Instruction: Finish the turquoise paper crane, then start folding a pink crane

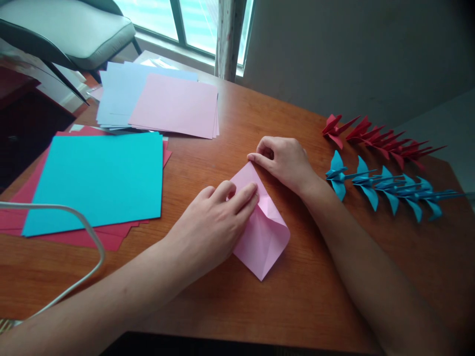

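A partly folded pink paper (pixel 264 232) lies on the wooden table (pixel 315 287) in the middle. My left hand (pixel 211 222) rests on its left side, fingers pressed flat across a fold. My right hand (pixel 284 160) is at the paper's top corner, fingers curled and the index fingertip pinching the tip down. Creases show on the lower half of the paper.
A cyan sheet (pixel 100 180) lies on red sheets (pixel 74 235) at the left. Pink sheets (pixel 174 106) and pale blue sheets (pixel 118 89) lie behind. Several red folded cranes (pixel 382 138) and blue folded cranes (pixel 386 190) line the right. A white cable (pixel 85 232) crosses the front left. A chair (pixel 70 29) stands at the back left.
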Demonstrator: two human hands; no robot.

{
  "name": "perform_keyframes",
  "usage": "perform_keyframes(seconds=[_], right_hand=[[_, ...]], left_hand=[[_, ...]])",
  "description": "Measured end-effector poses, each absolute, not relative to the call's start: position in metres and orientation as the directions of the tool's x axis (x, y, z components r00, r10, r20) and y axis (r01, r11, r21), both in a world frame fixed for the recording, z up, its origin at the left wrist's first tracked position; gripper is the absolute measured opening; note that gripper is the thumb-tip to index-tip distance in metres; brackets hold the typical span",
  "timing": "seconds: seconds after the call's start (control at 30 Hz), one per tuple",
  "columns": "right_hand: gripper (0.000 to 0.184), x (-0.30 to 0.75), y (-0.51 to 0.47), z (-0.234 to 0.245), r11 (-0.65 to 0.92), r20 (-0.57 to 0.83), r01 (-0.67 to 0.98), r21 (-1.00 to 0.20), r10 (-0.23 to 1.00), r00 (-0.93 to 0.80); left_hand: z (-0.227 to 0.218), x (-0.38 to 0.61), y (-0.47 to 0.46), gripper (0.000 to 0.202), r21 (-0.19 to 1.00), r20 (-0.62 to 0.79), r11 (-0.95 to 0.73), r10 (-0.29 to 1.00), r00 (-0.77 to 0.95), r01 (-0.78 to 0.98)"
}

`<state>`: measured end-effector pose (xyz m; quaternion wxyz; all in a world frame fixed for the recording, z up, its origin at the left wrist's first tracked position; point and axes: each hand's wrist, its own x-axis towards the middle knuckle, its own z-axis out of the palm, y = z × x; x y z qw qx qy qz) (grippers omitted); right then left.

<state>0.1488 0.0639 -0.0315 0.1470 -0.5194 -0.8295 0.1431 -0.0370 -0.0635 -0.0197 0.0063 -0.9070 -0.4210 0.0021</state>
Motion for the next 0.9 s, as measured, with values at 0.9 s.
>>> perform_keyframes(seconds=[0.9], right_hand=[[0.053,0.206,-0.014,-0.004,0.144,-0.078,0.337,-0.930,0.822,-0.565]], left_hand=[[-0.023,-0.038,-0.062,0.055,0.057,0.033,-0.606,0.795,0.605,0.793]])
